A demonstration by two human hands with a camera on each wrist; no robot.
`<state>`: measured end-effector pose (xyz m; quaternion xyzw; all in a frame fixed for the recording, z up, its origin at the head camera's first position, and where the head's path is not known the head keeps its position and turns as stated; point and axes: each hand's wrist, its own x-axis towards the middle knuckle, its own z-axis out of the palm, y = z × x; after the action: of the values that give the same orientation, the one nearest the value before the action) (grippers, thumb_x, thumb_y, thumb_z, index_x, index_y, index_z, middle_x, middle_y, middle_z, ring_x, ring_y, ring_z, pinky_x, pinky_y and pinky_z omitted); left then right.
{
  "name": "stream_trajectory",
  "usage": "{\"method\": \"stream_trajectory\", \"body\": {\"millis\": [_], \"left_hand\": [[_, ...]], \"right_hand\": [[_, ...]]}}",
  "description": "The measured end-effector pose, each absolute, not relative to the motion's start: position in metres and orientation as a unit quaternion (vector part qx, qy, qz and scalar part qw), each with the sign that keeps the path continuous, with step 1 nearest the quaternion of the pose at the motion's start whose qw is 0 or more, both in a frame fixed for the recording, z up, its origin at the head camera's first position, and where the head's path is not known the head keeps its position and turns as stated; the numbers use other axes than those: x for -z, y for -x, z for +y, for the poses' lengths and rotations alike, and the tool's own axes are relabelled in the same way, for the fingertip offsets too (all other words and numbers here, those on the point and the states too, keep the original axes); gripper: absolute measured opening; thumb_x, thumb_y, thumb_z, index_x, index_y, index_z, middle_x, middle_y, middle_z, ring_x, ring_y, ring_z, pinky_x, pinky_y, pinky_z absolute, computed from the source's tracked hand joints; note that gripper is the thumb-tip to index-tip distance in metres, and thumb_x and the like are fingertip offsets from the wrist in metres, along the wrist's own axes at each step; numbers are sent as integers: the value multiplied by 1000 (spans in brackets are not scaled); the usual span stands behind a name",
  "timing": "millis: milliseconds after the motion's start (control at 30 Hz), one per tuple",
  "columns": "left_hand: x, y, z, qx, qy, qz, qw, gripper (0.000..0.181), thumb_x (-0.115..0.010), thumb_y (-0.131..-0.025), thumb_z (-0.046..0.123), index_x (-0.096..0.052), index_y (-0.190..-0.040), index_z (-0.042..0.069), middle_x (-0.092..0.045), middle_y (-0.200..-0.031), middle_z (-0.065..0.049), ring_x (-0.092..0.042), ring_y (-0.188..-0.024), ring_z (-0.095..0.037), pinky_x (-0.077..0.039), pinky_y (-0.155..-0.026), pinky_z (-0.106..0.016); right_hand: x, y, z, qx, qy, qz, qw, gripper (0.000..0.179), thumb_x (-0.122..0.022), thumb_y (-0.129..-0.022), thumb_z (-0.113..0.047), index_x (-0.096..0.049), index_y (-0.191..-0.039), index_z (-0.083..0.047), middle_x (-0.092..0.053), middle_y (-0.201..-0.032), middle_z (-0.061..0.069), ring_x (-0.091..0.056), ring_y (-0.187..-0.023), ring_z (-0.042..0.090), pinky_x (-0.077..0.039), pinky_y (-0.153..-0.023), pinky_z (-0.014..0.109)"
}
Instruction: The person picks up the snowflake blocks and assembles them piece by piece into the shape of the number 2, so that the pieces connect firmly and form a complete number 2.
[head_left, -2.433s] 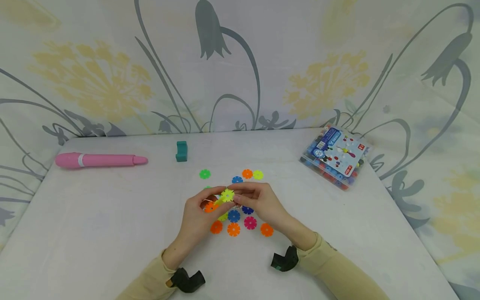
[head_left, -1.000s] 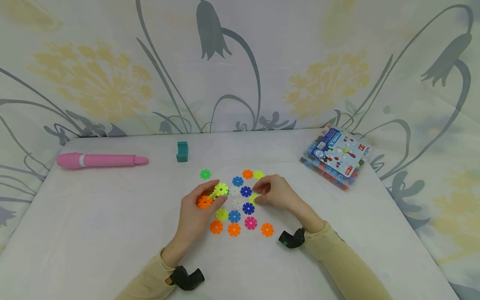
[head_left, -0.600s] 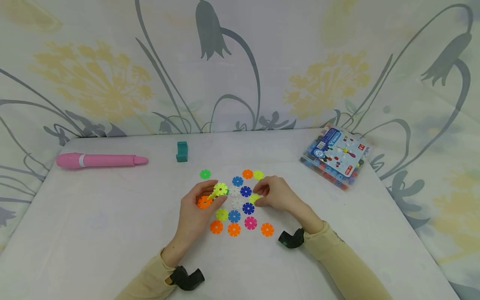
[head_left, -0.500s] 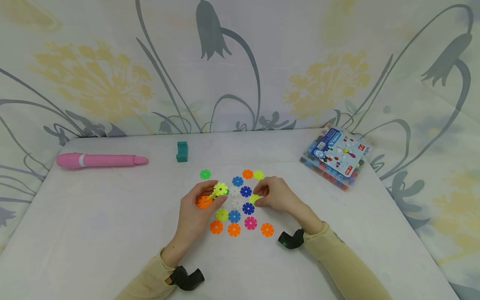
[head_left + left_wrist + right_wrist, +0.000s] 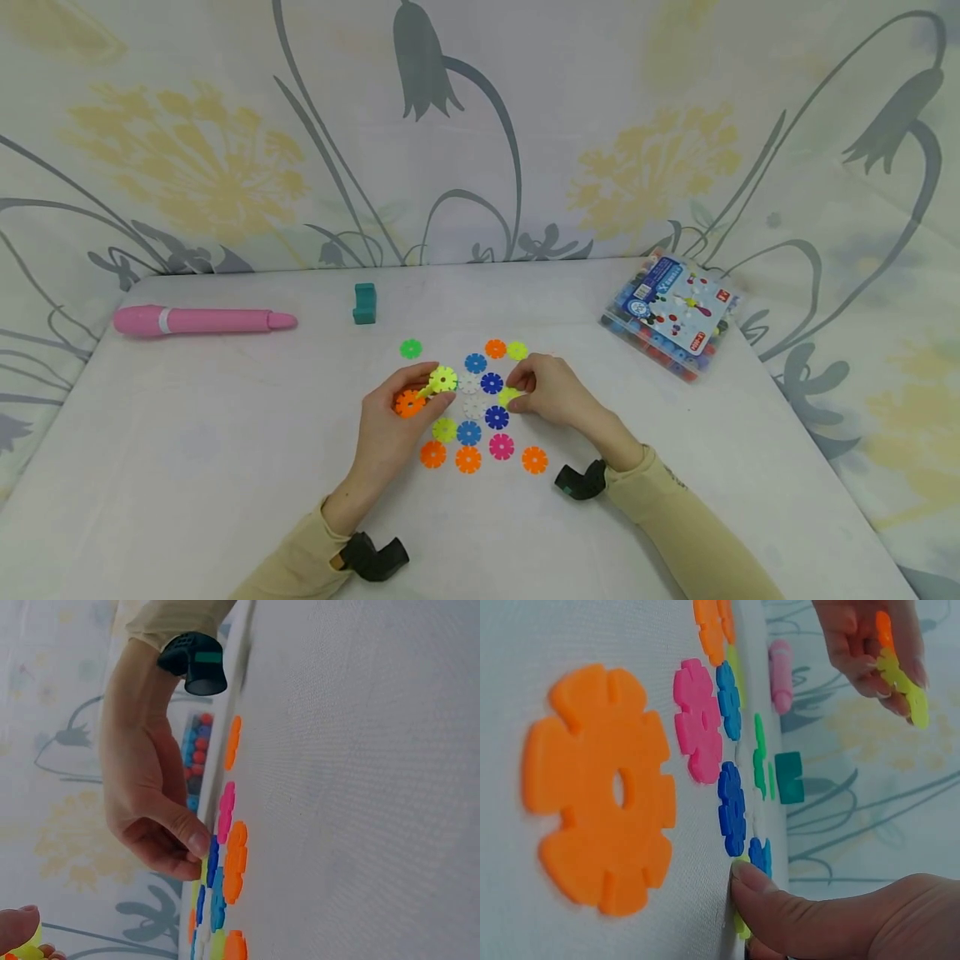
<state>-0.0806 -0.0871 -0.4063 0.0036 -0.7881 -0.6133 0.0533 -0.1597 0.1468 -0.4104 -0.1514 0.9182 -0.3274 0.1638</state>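
Note:
In the head view my left hand (image 5: 388,421) holds a small chain of interlocking snowflake discs off the table. An orange disc (image 5: 408,404) sits at one end and a yellow disc (image 5: 443,379) stands at the other; the palm side is partly hidden. My right hand (image 5: 553,390) is at the table to the right, its thumb and fingers pinching the edge of a loose yellow disc (image 5: 507,397). In the right wrist view the thumb (image 5: 761,881) presses on this flat yellow disc, partly covering it. Dark blue discs (image 5: 497,417) lie just left of those fingertips.
Several loose discs lie flat around, among them a pink disc (image 5: 502,447), a white disc (image 5: 474,406) and a green disc (image 5: 410,348). Farther back are a pink wand-like tube (image 5: 217,321), a teal block (image 5: 364,303) and a clear case of coloured parts (image 5: 671,312).
Both hands were together at the joined discs; the right hand then left them and moved right to the loose yellow disc. Over the last second both hands have stayed nearly still.

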Motion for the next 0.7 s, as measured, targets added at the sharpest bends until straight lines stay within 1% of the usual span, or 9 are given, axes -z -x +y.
{"method": "stream_trajectory", "body": {"millis": [233, 500, 600, 700], "left_hand": [[406, 81, -87, 614, -1, -788, 54, 41, -77, -88, 16, -66, -128, 11, -70, -119, -7, -61, -111, -21, -50, -88, -15], [406, 81, -87, 612, 0, -789, 51, 41, -77, -88, 15, -66, -128, 10, -70, -119, -7, -61, -112, -21, -49, -88, -16], [406, 81, -87, 613, -2, -789, 49, 41, -77, -88, 15, -66, -128, 10, -70, -119, -7, -61, -112, -21, -49, -89, -16], [406, 80, -87, 614, -5, -788, 44, 42, -77, -89, 16, -66, -129, 11, -69, -120, -7, -60, -113, -21, -49, -89, -16]], "right_hand": [[410, 160, 146, 331, 135, 919, 165, 25, -84, -81, -13, -70, -100, -6, -60, -90, 5, -52, -83, 20, -47, -76, 30], [411, 160, 148, 333, 154, 915, 167, 23, -84, -81, -13, -67, -95, -8, -59, -81, 3, -53, -78, 19, -46, -72, 29], [410, 160, 148, 340, 153, 914, 159, 21, -84, -81, -15, -66, -92, -9, -60, -80, 2, -54, -76, 18, -47, -71, 29], [409, 159, 147, 370, 149, 906, 141, 19, -83, -82, -15, -67, -91, -10, -62, -80, 2, -56, -74, 18, -49, -71, 29]]}}
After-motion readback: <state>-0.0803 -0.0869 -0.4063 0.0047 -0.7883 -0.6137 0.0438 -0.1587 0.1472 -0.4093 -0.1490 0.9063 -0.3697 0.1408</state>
